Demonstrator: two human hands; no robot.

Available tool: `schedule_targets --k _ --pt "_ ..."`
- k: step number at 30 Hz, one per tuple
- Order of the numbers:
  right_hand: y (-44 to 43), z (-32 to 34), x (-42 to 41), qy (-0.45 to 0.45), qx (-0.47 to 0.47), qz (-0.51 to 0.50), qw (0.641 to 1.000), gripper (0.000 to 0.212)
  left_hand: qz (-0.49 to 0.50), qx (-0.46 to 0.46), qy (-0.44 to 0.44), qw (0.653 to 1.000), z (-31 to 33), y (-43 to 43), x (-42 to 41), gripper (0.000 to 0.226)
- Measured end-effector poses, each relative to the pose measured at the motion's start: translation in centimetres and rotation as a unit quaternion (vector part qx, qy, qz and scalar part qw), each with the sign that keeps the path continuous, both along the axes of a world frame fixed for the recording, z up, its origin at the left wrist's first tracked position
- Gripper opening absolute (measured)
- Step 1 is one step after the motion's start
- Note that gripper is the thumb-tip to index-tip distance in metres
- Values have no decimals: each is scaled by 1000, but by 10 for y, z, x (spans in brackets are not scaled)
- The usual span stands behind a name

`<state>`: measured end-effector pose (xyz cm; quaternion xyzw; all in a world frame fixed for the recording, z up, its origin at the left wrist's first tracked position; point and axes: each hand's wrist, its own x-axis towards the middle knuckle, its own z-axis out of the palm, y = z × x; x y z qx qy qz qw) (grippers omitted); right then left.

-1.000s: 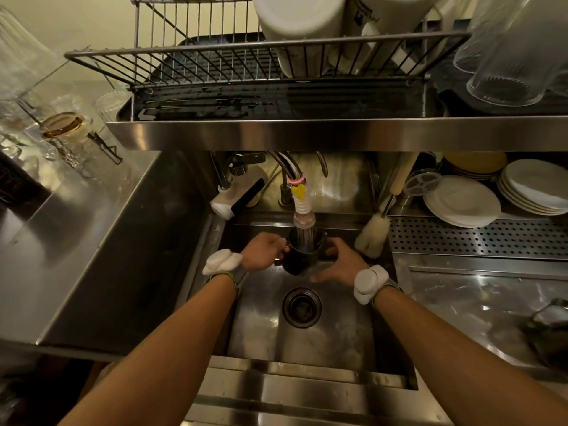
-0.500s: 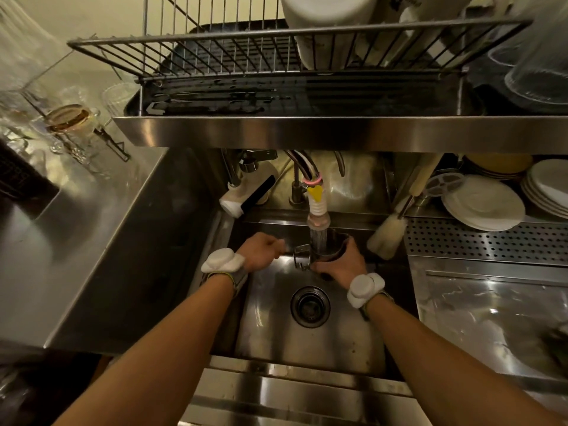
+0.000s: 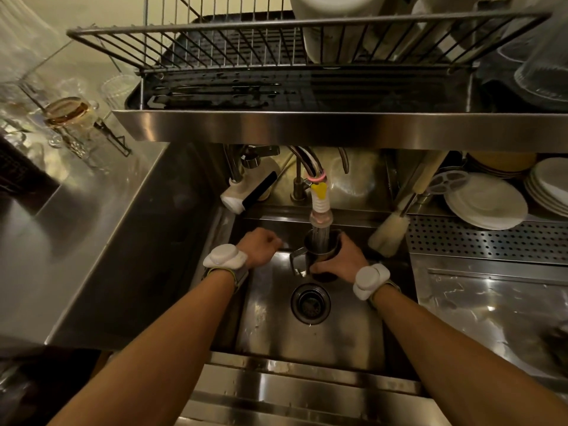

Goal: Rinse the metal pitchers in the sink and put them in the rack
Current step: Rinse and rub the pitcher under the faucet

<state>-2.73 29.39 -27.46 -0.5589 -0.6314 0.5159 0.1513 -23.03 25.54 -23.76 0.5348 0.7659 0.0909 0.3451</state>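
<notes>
**Pitcher under the running tap**

Glasses (image 3: 67,118) stood on the left counter, the wire rack (image 3: 246,35) sat overhead, and a bottle brush (image 3: 388,232) and plates (image 3: 485,201) lay to the right. The pitcher (image 3: 318,256) stood upright in the sink (image 3: 307,342), mouth up under the tap nozzle (image 3: 319,210), handle pointing left. Our left hand (image 3: 259,245) stayed apart from it, fingers curled; whether they held anything we could not tell. Our right hand (image 3: 345,261) wrapped the pitcher's right side.

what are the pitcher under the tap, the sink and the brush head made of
The pitcher looks like stainless steel, shiny, with bright glints on rim and handle. The sink looks like brushed steel, dull grey reflections. The brush head is pale fuzzy fibre or foam, hard to tell which.
</notes>
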Motion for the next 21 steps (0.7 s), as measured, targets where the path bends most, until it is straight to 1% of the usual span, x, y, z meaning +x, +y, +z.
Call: schedule_targets --k 2,3,6,7,11,12,15,17,19,21 --pt "-1 0 0 8 10 -35 999 87 -2 2 0 1000 0 0 0 27" --pt "-2 1 -3 11 8 -31 999 86 0 3 -1 1000 -1 1 0 27" --pt "-2 -2 -7 7 -15 29 999 87 4 3 -4 1000 0 1 0 27" --pt "-1 -2 -5 4 -16 34 999 88 2 5 -8 1000 0 2 1 27" --pt "-2 -5 1 11 3 -46 999 89 -9 1 -14 1000 -3 0 7 26" --pt "-3 -5 -1 14 -1 -40 999 89 -10 -2 -13 1000 -4 0 8 27" --pt "-2 -5 1 0 -20 31 999 91 -6 -7 -15 1000 -4 -1 7 27" --pt "0 -6 6 10 -15 7 1000 94 -9 -6 -14 1000 -3 -1 8 26" --pt "-2 -5 4 24 3 -53 998 95 -16 -6 -12 1000 -3 -1 11 27" --pt "-3 -4 -3 28 5 -43 999 94 -15 -5 -9 1000 -3 -1 10 26"
